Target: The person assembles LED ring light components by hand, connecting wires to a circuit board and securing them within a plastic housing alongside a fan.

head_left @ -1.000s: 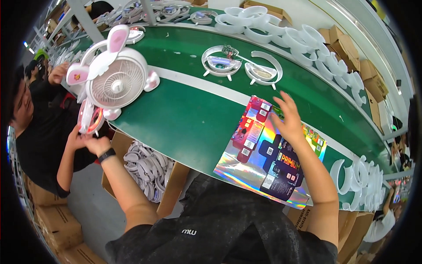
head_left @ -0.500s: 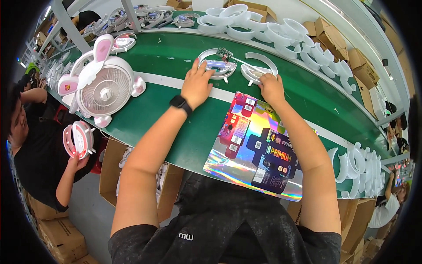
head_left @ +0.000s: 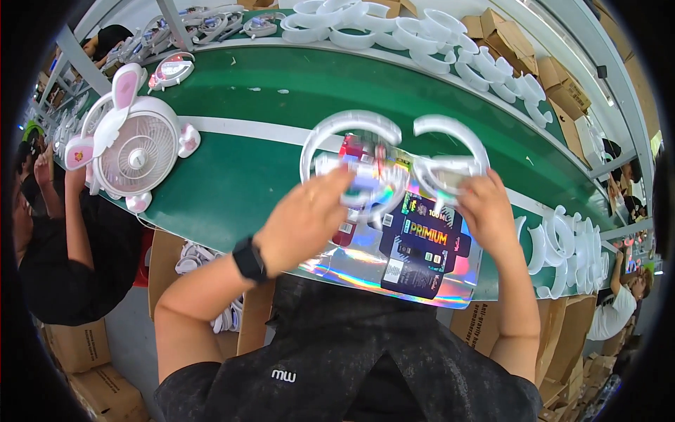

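My left hand [head_left: 306, 218] is closed on a white ring-shaped plastic housing [head_left: 307, 151], blurred by motion, with a bluish cylinder like a battery inside it. A matching white curved half-shell [head_left: 479, 144] is gripped at its lower right by my right hand [head_left: 489, 211]. Both parts hang side by side over a shiny rainbow-foil printed sheet [head_left: 415, 271], which lies on the green bench close to my body. The loose circuit board and any wires between the two parts are too smeared to make out.
A white rabbit-eared fan [head_left: 140, 158] stands at the left, a pink-and-white part [head_left: 171, 72] behind it. White curved shells [head_left: 422, 35] line the far shelf; more shells [head_left: 562, 243] lie at the right. An open carton [head_left: 165, 271] sits below the bench. A co-worker [head_left: 63, 253] sits left.
Both hands have lifted the two ring-shaped parts off the bench and brought them nearer, over the foil sheet. The co-worker's hand has moved from holding a pink-and-white part to beside the fan.
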The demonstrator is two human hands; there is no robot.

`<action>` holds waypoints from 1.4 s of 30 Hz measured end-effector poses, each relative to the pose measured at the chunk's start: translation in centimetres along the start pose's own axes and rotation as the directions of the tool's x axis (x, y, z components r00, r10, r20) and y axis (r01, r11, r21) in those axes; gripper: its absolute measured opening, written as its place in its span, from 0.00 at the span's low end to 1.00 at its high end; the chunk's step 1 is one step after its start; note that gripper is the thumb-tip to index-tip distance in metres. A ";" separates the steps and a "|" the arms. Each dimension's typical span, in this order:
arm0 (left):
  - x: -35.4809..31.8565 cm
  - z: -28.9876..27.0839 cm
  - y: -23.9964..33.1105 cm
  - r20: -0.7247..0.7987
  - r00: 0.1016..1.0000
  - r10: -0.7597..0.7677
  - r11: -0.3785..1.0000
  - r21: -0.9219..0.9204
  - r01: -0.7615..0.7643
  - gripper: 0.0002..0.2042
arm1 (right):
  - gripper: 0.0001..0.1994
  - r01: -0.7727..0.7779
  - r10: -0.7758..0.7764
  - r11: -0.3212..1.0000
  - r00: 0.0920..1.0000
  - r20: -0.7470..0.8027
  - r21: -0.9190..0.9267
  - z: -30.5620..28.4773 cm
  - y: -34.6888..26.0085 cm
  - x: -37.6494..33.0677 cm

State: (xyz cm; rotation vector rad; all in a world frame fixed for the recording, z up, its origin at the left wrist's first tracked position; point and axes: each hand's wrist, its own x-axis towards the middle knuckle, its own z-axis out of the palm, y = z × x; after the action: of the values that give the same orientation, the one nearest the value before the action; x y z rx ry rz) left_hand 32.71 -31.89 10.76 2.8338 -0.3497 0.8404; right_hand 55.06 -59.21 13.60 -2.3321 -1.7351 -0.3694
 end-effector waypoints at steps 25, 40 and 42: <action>-4.3 4.6 5.4 0.193 0.898 -0.395 0.887 -0.174 0.427 0.41 | 0.08 0.015 0.059 0.873 0.989 -0.136 0.488 7.1 -10.5 1.6; -4.7 4.7 5.6 0.193 0.856 -0.479 0.807 -0.287 0.516 0.46 | 0.08 -0.022 0.077 0.784 0.995 -0.062 0.620 7.4 -11.0 0.6; -4.8 4.5 5.4 0.193 0.856 -0.479 0.801 -0.302 0.516 0.46 | 0.09 -0.025 0.088 0.751 0.994 -0.063 0.660 7.6 -11.0 0.3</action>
State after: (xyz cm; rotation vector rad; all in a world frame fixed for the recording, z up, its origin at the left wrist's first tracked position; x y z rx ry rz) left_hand 29.70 -37.21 4.84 2.4565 0.2239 0.4588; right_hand 45.14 -53.41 6.69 -1.8024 -1.4264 0.1443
